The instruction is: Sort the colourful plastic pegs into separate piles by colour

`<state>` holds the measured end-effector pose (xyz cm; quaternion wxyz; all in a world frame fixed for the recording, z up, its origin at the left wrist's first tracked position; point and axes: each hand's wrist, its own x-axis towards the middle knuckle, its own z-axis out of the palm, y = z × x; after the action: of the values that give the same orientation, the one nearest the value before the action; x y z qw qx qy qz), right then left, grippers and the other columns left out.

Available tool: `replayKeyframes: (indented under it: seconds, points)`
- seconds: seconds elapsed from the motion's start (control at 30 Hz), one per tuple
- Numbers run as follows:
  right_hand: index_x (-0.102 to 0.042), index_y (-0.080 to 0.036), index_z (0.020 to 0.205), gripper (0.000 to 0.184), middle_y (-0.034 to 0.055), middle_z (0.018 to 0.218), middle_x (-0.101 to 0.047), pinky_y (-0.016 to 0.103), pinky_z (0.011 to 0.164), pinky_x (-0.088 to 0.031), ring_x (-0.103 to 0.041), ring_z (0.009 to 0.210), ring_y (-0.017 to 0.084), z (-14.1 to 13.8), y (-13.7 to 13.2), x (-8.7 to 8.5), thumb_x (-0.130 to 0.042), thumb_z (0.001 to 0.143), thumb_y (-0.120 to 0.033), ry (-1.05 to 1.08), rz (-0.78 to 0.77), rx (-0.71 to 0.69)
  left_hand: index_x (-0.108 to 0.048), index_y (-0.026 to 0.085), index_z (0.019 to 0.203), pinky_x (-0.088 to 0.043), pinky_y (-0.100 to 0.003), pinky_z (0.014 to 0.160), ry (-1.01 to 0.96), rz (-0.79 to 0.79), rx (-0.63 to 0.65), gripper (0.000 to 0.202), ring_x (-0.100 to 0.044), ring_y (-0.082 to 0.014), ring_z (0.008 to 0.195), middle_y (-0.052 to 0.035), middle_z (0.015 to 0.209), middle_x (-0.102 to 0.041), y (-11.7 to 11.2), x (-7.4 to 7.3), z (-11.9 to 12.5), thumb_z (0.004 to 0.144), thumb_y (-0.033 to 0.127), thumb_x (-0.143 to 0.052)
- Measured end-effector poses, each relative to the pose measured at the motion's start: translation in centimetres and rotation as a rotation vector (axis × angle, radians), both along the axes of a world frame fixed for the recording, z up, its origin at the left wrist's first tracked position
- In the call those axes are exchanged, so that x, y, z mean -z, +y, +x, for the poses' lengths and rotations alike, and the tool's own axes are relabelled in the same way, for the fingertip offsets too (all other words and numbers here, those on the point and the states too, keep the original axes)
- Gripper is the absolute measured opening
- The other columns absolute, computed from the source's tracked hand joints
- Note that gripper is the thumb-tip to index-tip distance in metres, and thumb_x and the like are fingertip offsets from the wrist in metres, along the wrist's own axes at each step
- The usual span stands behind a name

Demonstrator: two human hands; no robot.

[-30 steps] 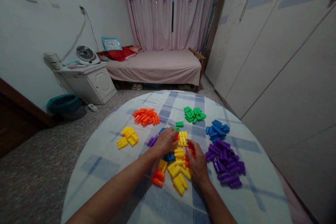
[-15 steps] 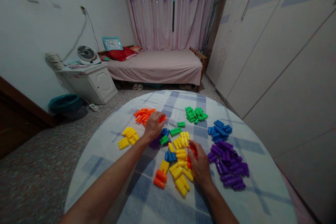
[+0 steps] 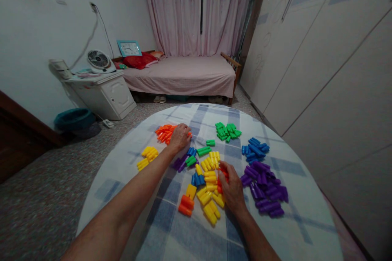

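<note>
In the head view, the left hand (image 3: 180, 136) is at the right edge of the orange pile (image 3: 165, 132), on the far left part of the round table. Its fingers are bent and partly drawn together, with orange showing by the fingertips; whether it grips a piece cannot be told. A light fingertip touch from above would probably serve best here, since pressing or dragging could scatter the loose pieces. The left forearm passes close to the yellow pile (image 3: 149, 153), so keeping the wrist raised seems wise.

The right hand (image 3: 231, 185) is half-curled, thumb and fingers cupped around orange pieces (image 3: 219, 185) near the table's middle; how firmly it has hold of them cannot be told. Keeping that cup loose and low should spare the yellow cluster (image 3: 210, 177) just beside it.

The pieces are smooth, glossy and plastic-looking, with rounded, tube-like forms, many joined side by side. The orange pile is a bright, shallow, jumbled heap. A mixed group of blue, purple and green pieces (image 3: 190, 160) lies between it and the yellow cluster. The green pile (image 3: 228, 131), blue pile (image 3: 255, 149) and larger purple pile (image 3: 266, 191) lie toward the right on the checked tablecloth (image 3: 196, 240).
</note>
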<state>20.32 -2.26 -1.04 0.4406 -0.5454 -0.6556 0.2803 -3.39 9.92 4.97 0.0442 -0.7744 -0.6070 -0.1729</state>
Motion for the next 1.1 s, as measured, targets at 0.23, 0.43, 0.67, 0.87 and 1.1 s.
replayKeyframes:
  seconds: [0.23,0.43,0.67,0.87,1.1]
  points:
    - [-0.055,-0.019,0.113,0.031,0.0092,0.111,-0.060,0.039,0.092,-0.044,-0.056,0.104,0.022,-0.1,0.0,-0.1,-0.044,0.087,-0.030,0.003,0.012,0.002,-0.065,0.019,0.101,-0.045,-0.033,0.088,-0.148,-0.205,0.282,0.026,-0.058,-0.0204,0.097,-0.0064,0.099,-0.064,-3.2,-0.5,3.4,0.076,0.025,-0.060]
    - [-0.056,-0.020,0.111,0.029,0.0089,0.108,-0.061,0.039,0.091,-0.044,-0.057,0.102,0.022,-0.2,-0.1,-0.3,-0.045,0.086,-0.028,0.017,0.024,0.006,-0.065,0.018,0.100,-0.045,-0.036,0.091,-0.328,-0.151,0.246,0.026,-0.057,-0.0209,0.100,-0.0082,0.105,-0.063,-6.3,0.2,3.9,0.076,0.021,-0.058]
    - [-0.058,-0.020,0.109,0.031,0.0079,0.108,-0.062,0.038,0.094,-0.042,-0.056,0.104,0.021,-0.3,-0.1,-0.8,-0.038,0.089,-0.033,0.085,-0.002,0.031,-0.063,0.020,0.097,-0.047,-0.035,0.091,-0.545,-0.116,0.047,0.019,-0.058,-0.0184,0.101,-0.0065,0.104,-0.062,-14.6,0.9,2.2,0.082,0.023,-0.052]
    - [-0.058,-0.019,0.108,0.038,0.0076,0.110,-0.062,0.036,0.096,-0.039,-0.055,0.106,0.020,-0.1,-0.2,-1.1,-0.030,0.093,-0.039,0.168,-0.035,0.057,-0.061,0.021,0.109,-0.046,-0.038,0.094,-0.502,-0.154,-0.033,0.032,-0.056,-0.0217,0.107,-0.0083,0.114,-0.058,-19.9,1.9,3.1,0.078,0.029,-0.058]
    - [-0.060,-0.019,0.106,0.036,0.0082,0.110,-0.063,0.037,0.097,-0.039,-0.055,0.105,0.020,0.0,-0.1,-1.2,-0.034,0.091,-0.040,0.159,-0.034,0.048,-0.053,0.021,0.120,-0.047,-0.041,0.089,-0.346,-0.221,-0.139,0.053,-0.055,-0.0260,0.103,-0.0089,0.112,-0.059,-21.8,2.3,3.7,0.068,0.029,-0.065]
